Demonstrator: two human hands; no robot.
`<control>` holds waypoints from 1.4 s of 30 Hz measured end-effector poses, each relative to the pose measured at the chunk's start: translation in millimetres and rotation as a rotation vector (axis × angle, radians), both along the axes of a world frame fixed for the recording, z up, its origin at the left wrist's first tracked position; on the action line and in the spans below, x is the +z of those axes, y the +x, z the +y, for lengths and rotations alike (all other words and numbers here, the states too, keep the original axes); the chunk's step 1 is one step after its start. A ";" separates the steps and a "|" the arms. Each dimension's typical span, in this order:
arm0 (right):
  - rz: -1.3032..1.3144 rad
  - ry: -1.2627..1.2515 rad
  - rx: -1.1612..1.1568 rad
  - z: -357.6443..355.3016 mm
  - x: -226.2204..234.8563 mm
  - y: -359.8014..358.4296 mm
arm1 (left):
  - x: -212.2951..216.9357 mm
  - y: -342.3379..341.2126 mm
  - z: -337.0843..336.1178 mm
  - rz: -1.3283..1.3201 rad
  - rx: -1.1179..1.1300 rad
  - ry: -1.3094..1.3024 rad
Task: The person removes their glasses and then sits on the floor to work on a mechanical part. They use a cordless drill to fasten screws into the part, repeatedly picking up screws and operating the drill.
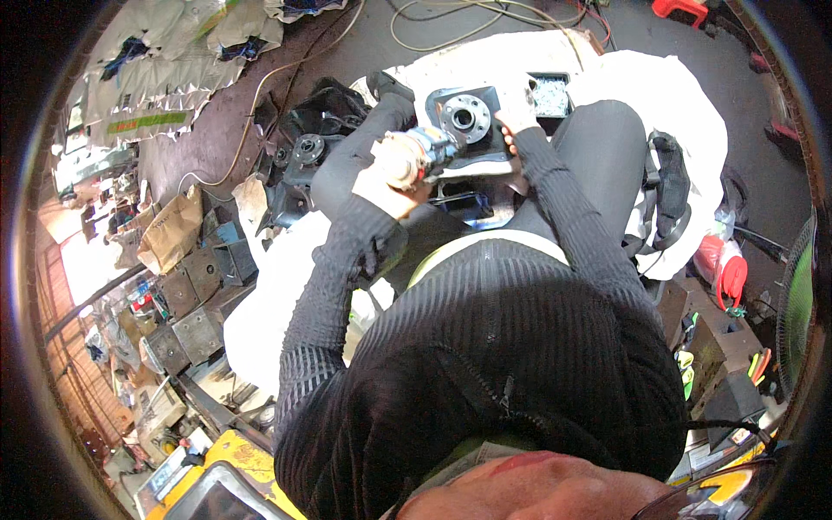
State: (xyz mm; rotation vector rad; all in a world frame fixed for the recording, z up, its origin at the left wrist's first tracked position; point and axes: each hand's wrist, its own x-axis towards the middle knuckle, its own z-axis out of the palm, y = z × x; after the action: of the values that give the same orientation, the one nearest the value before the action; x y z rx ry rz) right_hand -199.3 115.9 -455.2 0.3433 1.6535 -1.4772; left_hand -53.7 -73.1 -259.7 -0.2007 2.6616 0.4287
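My left hand point(387, 192) is wrapped round a blue handheld power tool point(438, 146) with a pale, orange-tinged end. The tool's front end reaches the left side of a black moulded part point(494, 154) with a round grey flange point(465, 119) that has a centre hole and a ring of smaller holes. On the part's right edge, my right hand point(517, 117) grips with curled fingers. The part lies between my knees on a white-covered surface point(416, 69). Beside my right hand is a dark box point(551, 94) of small grey pieces, too small to name.
More black parts with flanges point(308, 149) lie left of my leg. A cable point(245, 130) runs over the floor. White sheeting point(693, 95) and black pieces point(667, 186) are at right, near a green fan point(796, 303). Metal blocks point(198, 336) and a paper bag point(172, 232) stand left.
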 end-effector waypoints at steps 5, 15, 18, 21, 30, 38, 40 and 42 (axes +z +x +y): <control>-0.590 -0.868 -0.259 32.7 22.9 29.2 | 13.4 28.2 18.9 0.286 -0.140 0.049; -0.503 -0.898 -0.346 45.0 66.6 57.5 | 49.4 35.4 39.6 0.118 0.164 0.338; -0.444 -0.761 -0.344 43.8 84.3 60.6 | 40.2 40.6 36.1 0.215 0.075 0.318; -0.429 -0.717 -0.339 41.6 80.8 63.7 | 28.8 43.0 30.8 0.294 -0.029 0.273; -0.506 -0.828 -0.195 41.2 74.9 65.3 | 46.2 37.9 29.1 0.351 0.048 0.367; -0.443 -0.699 -0.222 37.7 100.8 72.1 | 45.4 40.0 27.4 0.273 0.023 0.320; -0.473 -0.751 -0.268 37.0 90.7 72.1 | 45.0 38.0 27.3 0.300 -0.025 0.328; -0.488 -0.777 -0.264 38.0 87.3 73.3 | 43.8 36.1 30.4 0.338 -0.074 0.305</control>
State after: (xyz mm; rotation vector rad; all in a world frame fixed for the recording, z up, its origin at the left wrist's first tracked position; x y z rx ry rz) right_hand -126.0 153.9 -367.9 0.4412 0.5962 -1.9151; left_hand -17.6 -42.7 -215.8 0.0707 2.8668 0.9042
